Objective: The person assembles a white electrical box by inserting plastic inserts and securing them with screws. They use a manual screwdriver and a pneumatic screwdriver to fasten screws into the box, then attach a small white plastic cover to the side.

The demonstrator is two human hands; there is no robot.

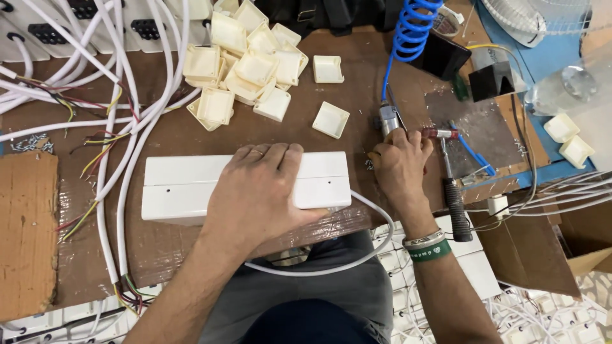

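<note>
A long white plastic box point(178, 185) lies across the brown workbench in front of me. My left hand point(258, 191) rests flat on its right half and presses it down. My right hand point(400, 167) is closed around a small air-driven screwdriver point(389, 120) just past the box's right end. A blue coiled hose point(411, 32) runs up from the tool. A white cable point(357, 251) leaves the box's right end and loops down over my lap.
A heap of small cream square caps point(248, 60) sits at the back, with two loose caps point(331, 119) nearer. White cables point(121, 114) with coloured wires cross the left side. A black-handled hammer point(456, 204) lies to the right. Small screws point(25, 143) are scattered at the left.
</note>
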